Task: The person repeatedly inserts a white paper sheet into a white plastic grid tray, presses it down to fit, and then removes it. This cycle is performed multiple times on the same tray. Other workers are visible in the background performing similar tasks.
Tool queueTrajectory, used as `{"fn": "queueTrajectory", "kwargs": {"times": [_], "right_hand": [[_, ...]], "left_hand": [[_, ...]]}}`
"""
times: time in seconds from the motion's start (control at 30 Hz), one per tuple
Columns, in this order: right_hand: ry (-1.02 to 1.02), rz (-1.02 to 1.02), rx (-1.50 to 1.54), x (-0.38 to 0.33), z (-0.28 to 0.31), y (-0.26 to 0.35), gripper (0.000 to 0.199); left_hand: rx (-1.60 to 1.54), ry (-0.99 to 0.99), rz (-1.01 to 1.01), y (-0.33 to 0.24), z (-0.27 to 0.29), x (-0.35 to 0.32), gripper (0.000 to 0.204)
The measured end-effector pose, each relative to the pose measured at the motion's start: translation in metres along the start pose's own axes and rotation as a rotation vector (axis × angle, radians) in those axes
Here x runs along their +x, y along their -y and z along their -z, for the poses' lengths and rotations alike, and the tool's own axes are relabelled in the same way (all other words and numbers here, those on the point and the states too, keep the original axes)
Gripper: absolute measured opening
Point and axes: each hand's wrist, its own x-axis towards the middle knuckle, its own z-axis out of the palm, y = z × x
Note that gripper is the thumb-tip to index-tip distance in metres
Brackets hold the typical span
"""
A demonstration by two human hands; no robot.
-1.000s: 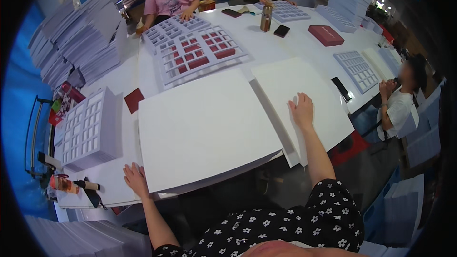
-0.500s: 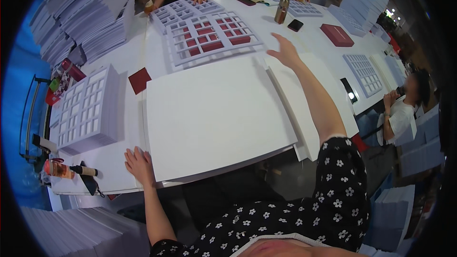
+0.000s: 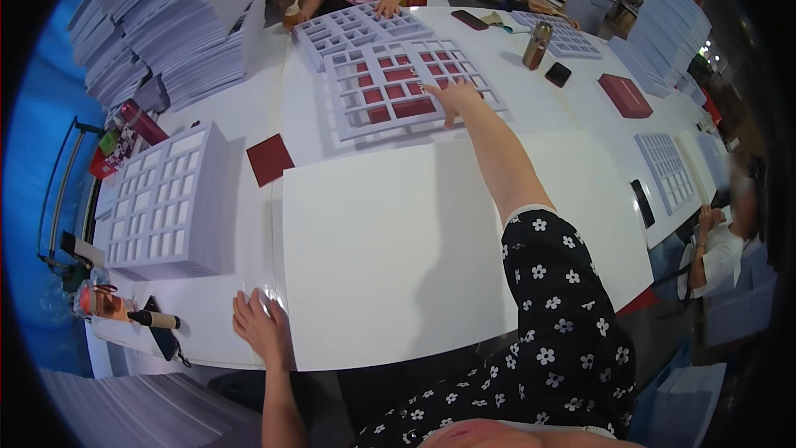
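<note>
My right hand [image 3: 456, 99] reaches far forward over the near right part of a white grid frame [image 3: 352, 130]. Its fingers are apart; whether they touch the frame is unclear. Red pieces [image 3: 412, 108] show through several of the frame's openings. Between my arms lies a large white board [image 3: 356, 257], reaching toward the table's right side, with my arm's shadow across it. My left hand [image 3: 259, 328] rests on the table beside the board's near left corner, fingers spread, holding nothing.
A stack of white grid frames [image 3: 157, 207] stands at the left, near a dark red square [image 3: 270, 160]. Tall stacks of white sheets [image 3: 174, 25] rise behind it. A metal flask [image 3: 537, 45], phone [image 3: 558, 75] and red box [image 3: 624, 95] stand right. Other people sit around the table.
My right hand has moved left, from beside the board's far right corner to over the grid frame. The white board no longer shows a raised right edge. The whole view has shifted.
</note>
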Motion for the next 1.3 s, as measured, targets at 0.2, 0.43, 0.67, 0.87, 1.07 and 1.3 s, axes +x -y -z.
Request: {"fn": "queueTrajectory", "kwargs": {"times": [0.2, 0.43, 0.67, 0.87, 1.07, 1.3], "right_hand": [[0.086, 0.039, 0.056, 0.025, -0.007, -0.008, 0.119], [-0.220, 0.065, 0.095, -0.019, 0.023, 0.004, 0.107], [-0.426, 0.146, 0.089, -0.139, 0.088, 0.007, 0.101], [-0.527, 0.375, 0.116, -0.321, 0.082, 0.022, 0.088], [-0.434, 0.500, 0.126, -0.444, 0.047, 0.055, 0.090], [-0.332, 0.534, 0.129, -0.443, 0.010, 0.082, 0.088]], "left_hand": [[-0.011, -0.001, -0.025, -0.003, 0.001, 0.001, 0.041], [-0.026, -0.024, -0.037, 0.000, -0.002, 0.000, 0.042], [-0.058, -0.020, -0.002, -0.002, 0.005, -0.002, 0.042], [-0.068, -0.055, -0.030, 0.001, 0.000, -0.003, 0.042], [-0.040, -0.117, -0.042, 0.004, -0.003, -0.011, 0.043], [-0.072, -0.099, -0.037, 0.007, -0.010, -0.010, 0.043]]}}
